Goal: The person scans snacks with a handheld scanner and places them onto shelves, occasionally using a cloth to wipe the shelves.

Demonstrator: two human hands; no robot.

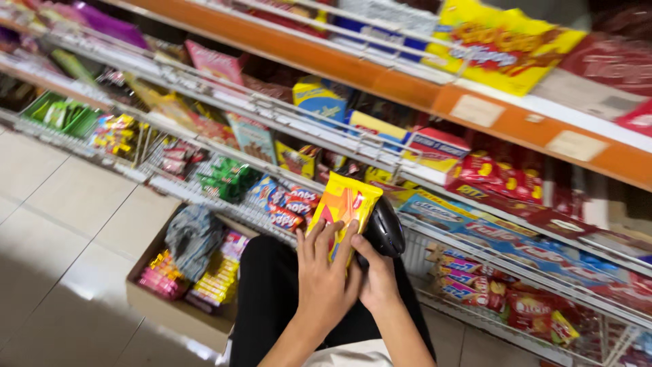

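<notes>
One yellow-orange snack packet [344,207] stands upright, long axis vertical, top toward the shelves [285,115]; the left hand [324,275] wraps it with fingers spread; the right hand [375,275] grips one black scanner [384,230] just beside it.

From my remote view I note two bare forearms with no sleeves reaching the wrists, and no watch, ring or glove on the left hand [324,282] or the right hand [375,275]. Black trousers [268,299] cover the legs. A strip of white garment [353,355] shows at the frame's lower edge.
</notes>
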